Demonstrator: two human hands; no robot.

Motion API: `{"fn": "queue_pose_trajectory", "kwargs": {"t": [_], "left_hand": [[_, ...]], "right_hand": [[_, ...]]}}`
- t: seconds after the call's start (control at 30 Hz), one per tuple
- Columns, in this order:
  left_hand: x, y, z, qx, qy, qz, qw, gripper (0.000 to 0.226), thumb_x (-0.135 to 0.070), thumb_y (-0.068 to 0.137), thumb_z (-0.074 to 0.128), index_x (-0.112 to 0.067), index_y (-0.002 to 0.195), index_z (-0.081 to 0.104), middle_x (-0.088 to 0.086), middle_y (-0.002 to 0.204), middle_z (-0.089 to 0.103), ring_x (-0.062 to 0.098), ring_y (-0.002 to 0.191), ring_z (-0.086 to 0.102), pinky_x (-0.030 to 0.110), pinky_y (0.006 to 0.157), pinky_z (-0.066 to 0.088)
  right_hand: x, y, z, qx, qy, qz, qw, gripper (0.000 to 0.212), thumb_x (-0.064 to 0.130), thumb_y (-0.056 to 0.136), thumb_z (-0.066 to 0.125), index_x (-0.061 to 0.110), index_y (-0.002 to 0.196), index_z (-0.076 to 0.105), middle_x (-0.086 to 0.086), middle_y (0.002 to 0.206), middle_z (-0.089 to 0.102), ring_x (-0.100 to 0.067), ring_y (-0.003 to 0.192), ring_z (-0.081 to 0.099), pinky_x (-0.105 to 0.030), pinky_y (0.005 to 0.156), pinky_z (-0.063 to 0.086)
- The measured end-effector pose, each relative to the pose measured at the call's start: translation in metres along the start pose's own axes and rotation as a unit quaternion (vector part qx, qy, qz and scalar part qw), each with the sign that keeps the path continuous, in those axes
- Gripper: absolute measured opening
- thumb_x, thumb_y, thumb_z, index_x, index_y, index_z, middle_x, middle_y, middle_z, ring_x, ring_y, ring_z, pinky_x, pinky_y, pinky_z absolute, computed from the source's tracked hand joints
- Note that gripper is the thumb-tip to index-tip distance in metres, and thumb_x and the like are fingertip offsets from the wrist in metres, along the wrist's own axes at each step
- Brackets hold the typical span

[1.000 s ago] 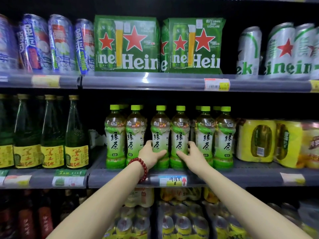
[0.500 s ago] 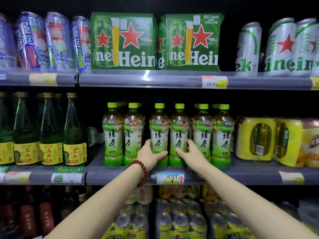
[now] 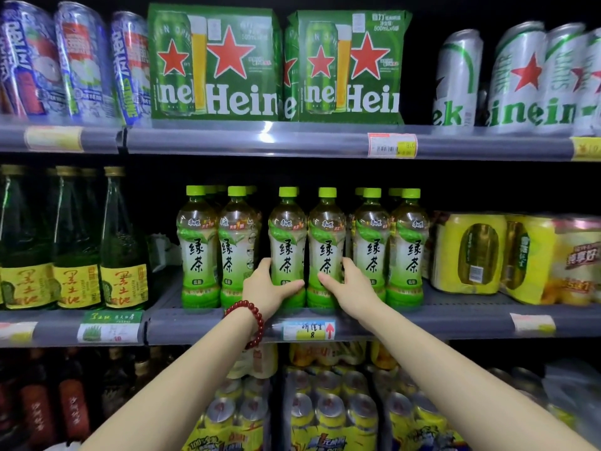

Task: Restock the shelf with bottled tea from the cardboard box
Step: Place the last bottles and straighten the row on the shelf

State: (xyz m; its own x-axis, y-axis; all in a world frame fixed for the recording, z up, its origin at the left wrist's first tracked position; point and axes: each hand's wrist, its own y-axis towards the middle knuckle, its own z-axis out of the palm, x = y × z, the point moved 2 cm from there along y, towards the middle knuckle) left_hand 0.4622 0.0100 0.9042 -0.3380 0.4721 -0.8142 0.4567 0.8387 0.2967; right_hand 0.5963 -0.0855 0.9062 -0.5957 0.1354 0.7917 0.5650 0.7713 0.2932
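Note:
Several green tea bottles with lime caps stand upright in a row on the middle shelf [image 3: 455, 315]. My left hand [image 3: 266, 288], with a red bead bracelet at the wrist, grips the lower part of one middle tea bottle [image 3: 287, 245]. My right hand [image 3: 349, 284] grips the bottle beside it [image 3: 327, 245]. Both bottles rest on the shelf, touching each other, with more bottles behind the outer ones. The cardboard box is out of view.
Dark green glass bottles [image 3: 74, 242] stand left of the tea; yellow multipacks [image 3: 471, 255] sit to the right. Green beer packs [image 3: 214, 63] and cans fill the shelf above. Canned drinks [image 3: 325, 411] are stacked below.
Both hands keep their hold on the two middle bottles, which sit slightly deeper on the shelf. The view has shifted a little.

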Motion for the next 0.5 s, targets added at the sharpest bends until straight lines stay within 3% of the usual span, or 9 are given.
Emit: {"fn": "queue_pose_trajectory", "kwargs": {"t": [0.17,0.3,0.5], "left_hand": [[-0.004,-0.003,0.001,-0.002,0.039,0.009,0.999,0.081,-0.039,0.08,0.07,-0.009,0.144,0.028,0.011,0.141,0.048,0.028,0.128,0.048,0.035,0.102,0.042],[-0.006,-0.003,-0.002,0.008,0.084,0.001,0.996,0.082,-0.042,0.082,0.066,-0.006,0.144,0.027,0.013,0.142,0.046,0.028,0.128,0.047,0.034,0.1,0.042],[-0.006,-0.013,-0.009,-0.018,0.135,0.029,0.99,0.064,-0.031,0.087,0.063,-0.008,0.14,0.036,0.011,0.129,0.057,0.018,0.098,0.056,0.022,0.081,0.043]], "right_hand": [[0.002,0.0,-0.004,0.011,-0.034,-0.007,0.999,0.078,0.042,0.092,0.056,0.008,0.151,0.018,-0.013,0.154,0.033,-0.029,0.14,0.035,-0.04,0.111,0.034],[0.011,-0.002,-0.012,0.004,-0.111,-0.015,0.994,0.065,0.036,0.092,0.059,0.002,0.142,0.033,-0.016,0.135,0.052,-0.029,0.121,0.054,-0.032,0.091,0.045],[0.005,-0.014,-0.02,-0.051,-0.174,-0.081,0.98,0.042,0.034,0.087,0.065,0.005,0.116,0.055,-0.011,0.101,0.064,-0.026,0.09,0.064,-0.037,0.078,0.053]]}}
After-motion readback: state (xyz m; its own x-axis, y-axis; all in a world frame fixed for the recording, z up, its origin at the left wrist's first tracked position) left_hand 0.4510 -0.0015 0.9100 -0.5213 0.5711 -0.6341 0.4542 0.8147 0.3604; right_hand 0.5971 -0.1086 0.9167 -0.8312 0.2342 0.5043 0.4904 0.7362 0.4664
